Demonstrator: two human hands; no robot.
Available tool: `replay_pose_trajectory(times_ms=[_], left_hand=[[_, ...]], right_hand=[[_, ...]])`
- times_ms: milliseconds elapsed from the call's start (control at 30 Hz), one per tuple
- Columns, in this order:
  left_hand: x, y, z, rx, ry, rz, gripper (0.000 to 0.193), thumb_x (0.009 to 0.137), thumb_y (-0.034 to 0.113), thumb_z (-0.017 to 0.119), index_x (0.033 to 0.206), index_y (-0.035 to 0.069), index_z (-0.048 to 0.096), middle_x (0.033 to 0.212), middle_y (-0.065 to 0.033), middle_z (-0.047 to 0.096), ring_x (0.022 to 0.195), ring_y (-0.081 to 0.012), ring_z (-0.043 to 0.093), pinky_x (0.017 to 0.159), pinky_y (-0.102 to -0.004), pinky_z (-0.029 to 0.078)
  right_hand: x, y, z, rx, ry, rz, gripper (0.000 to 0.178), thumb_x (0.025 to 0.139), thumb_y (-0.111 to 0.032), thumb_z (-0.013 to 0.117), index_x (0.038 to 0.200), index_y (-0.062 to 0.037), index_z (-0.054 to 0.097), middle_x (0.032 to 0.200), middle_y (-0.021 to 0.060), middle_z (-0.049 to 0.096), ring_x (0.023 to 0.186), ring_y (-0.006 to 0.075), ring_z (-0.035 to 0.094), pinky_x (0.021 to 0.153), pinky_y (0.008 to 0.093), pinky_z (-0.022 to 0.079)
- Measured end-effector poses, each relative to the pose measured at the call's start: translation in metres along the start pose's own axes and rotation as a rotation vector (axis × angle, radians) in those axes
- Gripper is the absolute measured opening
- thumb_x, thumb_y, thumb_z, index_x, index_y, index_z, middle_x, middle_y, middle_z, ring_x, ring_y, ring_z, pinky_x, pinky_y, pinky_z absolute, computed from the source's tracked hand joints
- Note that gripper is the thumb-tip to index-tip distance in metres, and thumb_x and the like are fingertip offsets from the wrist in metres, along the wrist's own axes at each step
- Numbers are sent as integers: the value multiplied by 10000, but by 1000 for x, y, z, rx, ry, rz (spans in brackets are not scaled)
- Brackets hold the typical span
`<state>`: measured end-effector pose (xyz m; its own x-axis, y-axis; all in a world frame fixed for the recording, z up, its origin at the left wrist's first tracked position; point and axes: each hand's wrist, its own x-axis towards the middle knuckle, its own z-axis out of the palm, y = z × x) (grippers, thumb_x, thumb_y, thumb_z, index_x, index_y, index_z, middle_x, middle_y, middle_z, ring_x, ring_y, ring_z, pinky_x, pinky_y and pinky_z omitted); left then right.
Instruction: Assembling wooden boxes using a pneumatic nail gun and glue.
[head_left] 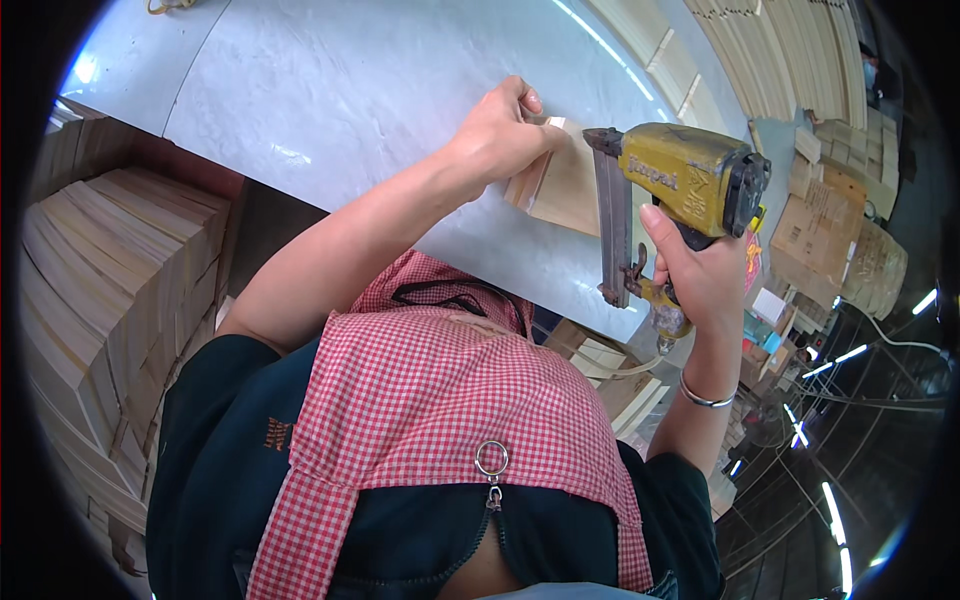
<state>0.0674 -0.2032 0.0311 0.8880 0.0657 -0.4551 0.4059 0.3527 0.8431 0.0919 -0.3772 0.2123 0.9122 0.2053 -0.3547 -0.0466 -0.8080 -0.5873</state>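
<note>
My right hand (695,265) is wrapped round the grip of a yellow pneumatic nail gun (675,170), whose long dark magazine hangs down toward me. The gun's nose is close to the right end of a small wooden box or frame (570,195) on the table; I cannot tell whether they touch. My left hand (505,135) is closed on the far left corner of that wooden piece, thumb along its top edge. Part of the wood is hidden behind the gun. A pale air hose (630,372) runs from the base of the gun's grip.
The pale marbled table (330,85) spans the view ahead of me. Stacked wooden boards (115,270) stand at the left, and more boards (790,55) are piled at the far right. Cardboard boxes (815,235) lie beyond my right hand. Wooden pieces (610,370) sit below the table's near edge.
</note>
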Motion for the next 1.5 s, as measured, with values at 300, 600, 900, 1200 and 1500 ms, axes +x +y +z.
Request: replay_pose_trajectory(times_ms=[300, 600, 900, 1200, 1500], left_hand=[[0, -1, -2, -6, 1, 37, 272, 855, 130, 709, 953, 51, 467, 778, -22, 474, 681, -129, 513, 619, -262, 488], [-10, 11, 1, 463, 101, 314, 340, 816, 200, 709, 1040, 21, 527, 978, -144, 571, 887, -248, 572, 838, -423, 497], [-23, 6, 71, 1482, -6, 1001, 784, 747, 439, 811, 1382, 54, 561, 1364, -187, 507, 1226, -311, 471, 1163, -490, 296], [-15, 0, 72, 1490, -116, 948, 796, 740, 420, 818, 1402, 65, 556, 1380, -162, 472, 1243, -319, 432, 1170, -470, 284], [-16, 1, 73, 1488, -110, 936, 763, 745, 388, 817, 1391, 68, 567, 1384, -162, 474, 1249, -319, 434, 1168, -464, 291]], right_hand=[[9, 0, -6, -22, -49, -9, 238, 871, -130, 777, 1019, 26, 677, 711, 47, 672, 422, 89, 493, 384, 220, 365], [9, 6, -20, -25, -22, 1, 216, 871, -119, 774, 996, 22, 669, 661, 33, 640, 420, 86, 491, 384, 218, 378], [-11, 51, -53, -16, 225, 142, 200, 873, -117, 767, 977, 17, 661, 641, 27, 617, 421, 82, 480, 380, 213, 394], [-7, 72, -55, 83, 110, 120, 216, 873, -126, 768, 986, 23, 659, 654, 32, 625, 423, 92, 476, 391, 233, 398], [2, 67, -59, 62, 71, 152, 220, 872, -126, 769, 989, 23, 657, 667, 32, 629, 425, 94, 476, 397, 241, 403]])
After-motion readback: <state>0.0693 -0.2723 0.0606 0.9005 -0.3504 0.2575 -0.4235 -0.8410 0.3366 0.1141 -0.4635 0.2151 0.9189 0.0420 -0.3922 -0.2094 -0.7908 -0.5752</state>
